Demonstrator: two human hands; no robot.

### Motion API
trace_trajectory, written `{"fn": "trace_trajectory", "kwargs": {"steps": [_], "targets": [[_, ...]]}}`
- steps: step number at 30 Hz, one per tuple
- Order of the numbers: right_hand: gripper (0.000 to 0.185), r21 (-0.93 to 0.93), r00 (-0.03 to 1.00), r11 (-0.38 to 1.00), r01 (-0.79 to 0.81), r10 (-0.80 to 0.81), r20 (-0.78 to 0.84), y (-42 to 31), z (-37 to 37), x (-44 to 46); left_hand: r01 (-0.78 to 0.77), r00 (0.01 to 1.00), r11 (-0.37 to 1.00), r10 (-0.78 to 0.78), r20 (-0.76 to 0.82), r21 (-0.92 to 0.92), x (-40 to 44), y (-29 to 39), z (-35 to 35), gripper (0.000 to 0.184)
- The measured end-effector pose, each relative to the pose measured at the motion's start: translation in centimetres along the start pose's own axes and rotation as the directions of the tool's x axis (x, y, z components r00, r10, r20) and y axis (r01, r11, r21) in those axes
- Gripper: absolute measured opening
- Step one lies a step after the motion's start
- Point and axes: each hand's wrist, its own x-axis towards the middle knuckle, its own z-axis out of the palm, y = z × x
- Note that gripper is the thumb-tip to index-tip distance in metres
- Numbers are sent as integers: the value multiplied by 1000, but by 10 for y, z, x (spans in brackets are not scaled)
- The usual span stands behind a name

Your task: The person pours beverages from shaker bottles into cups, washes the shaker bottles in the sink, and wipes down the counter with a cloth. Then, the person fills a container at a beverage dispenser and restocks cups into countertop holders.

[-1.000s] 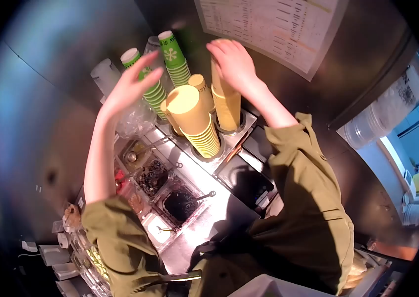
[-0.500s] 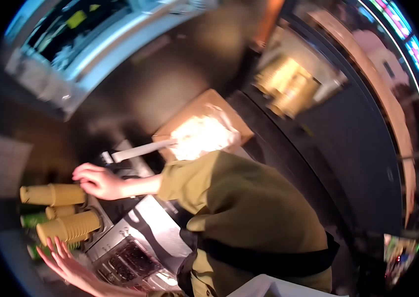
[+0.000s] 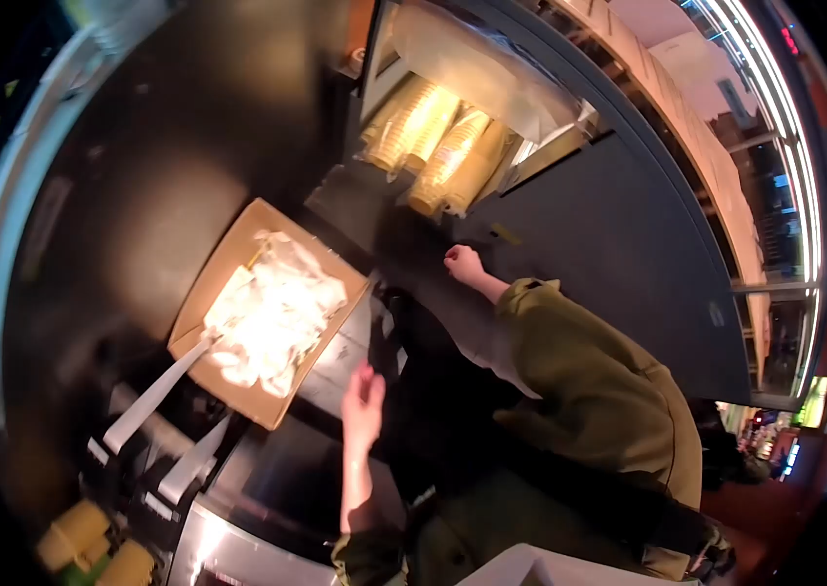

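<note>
My right hand [image 3: 463, 262] is stretched forward over the dark counter, below several plastic-wrapped stacks of yellow cups [image 3: 438, 132]. Its fingers are curled in, with nothing visible in them, and it is apart from the cups. Lower down, my left hand [image 3: 363, 398] is raised beside the cardboard box [image 3: 330, 266]. Its fingers are loosely bent, with thumb and fingers apart, and it holds nothing that I can see. Bright, crumpled white wrapping [image 3: 277, 308] fills the box, partly washed out by glare.
White long-handled dispensers [image 3: 155, 400] stick out left of the box. More yellow cups [image 3: 77, 535] stand at the lower left, by a shiny metal unit [image 3: 238, 542]. A dark cabinet panel [image 3: 619, 244] and a wooden ledge [image 3: 697, 146] run along the right.
My view has turned to the right, and both hands have left the cup stacks at the lower left. My right hand now reaches toward the wrapped cups; my left hand's spread fingers have drawn in.
</note>
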Motion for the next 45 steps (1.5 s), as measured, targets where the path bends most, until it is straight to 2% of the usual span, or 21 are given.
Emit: {"fn": "trace_trajectory", "kwargs": {"steps": [2,4,8,10,12,13,16,18,23,26,28,29,30,32,34,35,36,38,40,44,45], "targets": [[22,-132,997,991,-25,34,68,17,12,45,10,1000,985,-5,-31,173,28,-56,32,42],[24,-258,999,965,37,-40,-6,30,29,100,82,997,944,-79,-21,319,54,-108,54,45],[21,-241,943,956,-167,83,-324,56,25,210,201,979,891,-169,-113,408,123,-100,96,44],[23,-185,868,931,-315,204,-453,64,16,251,144,983,949,-106,-147,280,169,-90,112,40],[23,-117,828,947,-300,197,-525,62,7,278,139,973,989,-146,-180,-48,218,-89,129,37],[23,-129,829,967,-221,116,-547,54,6,284,126,967,970,-167,-192,-206,240,-86,135,36],[23,-214,932,961,-173,89,-352,20,3,297,168,952,876,-263,-154,-453,300,-67,144,31],[27,-230,951,973,25,-94,-296,27,12,316,162,957,882,-250,-147,-442,330,-69,152,30],[47,-24,962,998,56,-60,-265,-52,5,354,270,928,818,-361,-89,-508,402,-109,178,35],[53,-335,990,942,-10,-37,-133,-85,7,379,327,916,828,-397,-63,-455,443,-122,223,47],[46,-225,984,970,94,-125,-127,-86,10,388,123,985,725,-175,-8,-677,460,-150,265,50],[42,-173,977,974,143,-167,-130,-86,8,390,276,960,748,-241,140,-603,453,-100,251,52],[38,-85,970,986,143,-157,-186,-82,1,390,202,979,784,-185,89,-587,455,-113,271,48],[29,90,950,985,147,-115,-290,-69,-22,382,220,975,876,-193,107,-429,447,-92,283,51],[24,191,756,889,417,-223,-615,-19,-49,391,88,996,952,-75,58,-294,449,-96,305,59],[22,26,702,956,292,-195,-684,-15,-74,382,46,999,943,-40,25,-330,449,-95,316,61],[22,433,690,846,311,112,-715,-38,-101,361,11,1000,960,-16,-16,-280,448,-97,324,60],[23,336,583,900,277,120,-803,13,-134,371,-53,994,983,36,-99,-176,447,-100,333,60],[24,103,439,956,276,-30,-898,1,-140,356,-74,994,972,53,-100,-221,455,-113,327,56],[23,-163,547,969,188,-241,-802,49,-137,374,-66,998,973,63,-23,-221,469,-127,304,48],[22,-205,577,975,81,-214,-788,71,-136,385,-32,999,984,33,6,-176,471,-128,300,48]]}}
